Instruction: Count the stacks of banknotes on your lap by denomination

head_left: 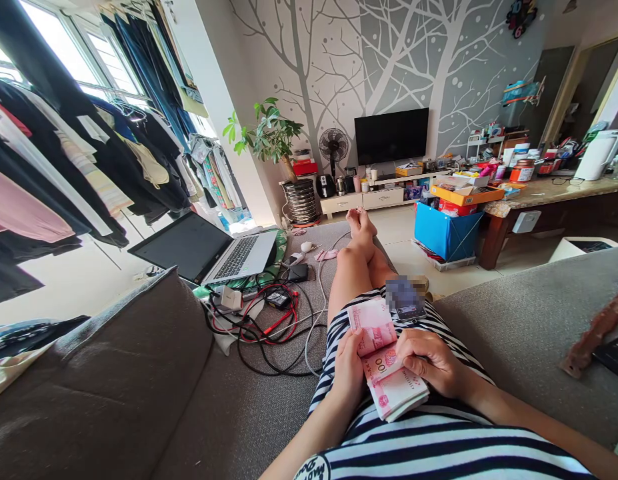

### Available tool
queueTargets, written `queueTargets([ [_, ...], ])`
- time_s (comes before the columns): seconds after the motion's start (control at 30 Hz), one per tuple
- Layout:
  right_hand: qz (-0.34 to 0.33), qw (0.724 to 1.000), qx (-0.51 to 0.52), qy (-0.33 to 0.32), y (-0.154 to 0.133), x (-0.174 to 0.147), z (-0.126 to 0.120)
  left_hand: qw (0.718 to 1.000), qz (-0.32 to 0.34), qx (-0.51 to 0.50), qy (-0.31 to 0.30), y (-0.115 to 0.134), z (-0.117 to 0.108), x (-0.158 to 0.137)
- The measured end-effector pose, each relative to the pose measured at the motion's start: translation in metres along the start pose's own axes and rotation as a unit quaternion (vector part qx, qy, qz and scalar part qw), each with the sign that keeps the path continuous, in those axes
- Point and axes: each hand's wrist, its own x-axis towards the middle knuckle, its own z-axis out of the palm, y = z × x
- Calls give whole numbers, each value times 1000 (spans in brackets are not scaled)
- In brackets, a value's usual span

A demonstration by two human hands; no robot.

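Left hand (346,370) clamps the banknote stack (391,380) (long axis pointing away); right hand (431,363) pinches its near-right edge.

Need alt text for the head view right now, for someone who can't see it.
Both hands hold a thick stack of pink paper banknotes over a striped lap on a grey sofa: left hand grips the side, right hand presses on top. An open silver laptop and tangled cables lie alongside.

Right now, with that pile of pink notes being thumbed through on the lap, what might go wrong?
The banknote stack is fanned between the left hand and right hand, unbanded, so loose notes could slip off onto the sofa. The phone sits on the lap just beyond and might slide off.
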Motion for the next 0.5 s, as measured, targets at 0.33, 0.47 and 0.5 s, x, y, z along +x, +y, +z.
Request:
queueTargets([
  [0.33, -6, 1000, 4, 4, 0, 0, 0, 1000, -6, 12, 12, 9, 4, -5],
  [0.47, -10, 1000, 7, 7, -1, 1, 0, 1000, -21, -5, 14, 20, 9, -10],
  [0.5, -9, 1000, 8, 7, -1, 1, 0, 1000, -25, -11, 11, 23, 11, -11],
])
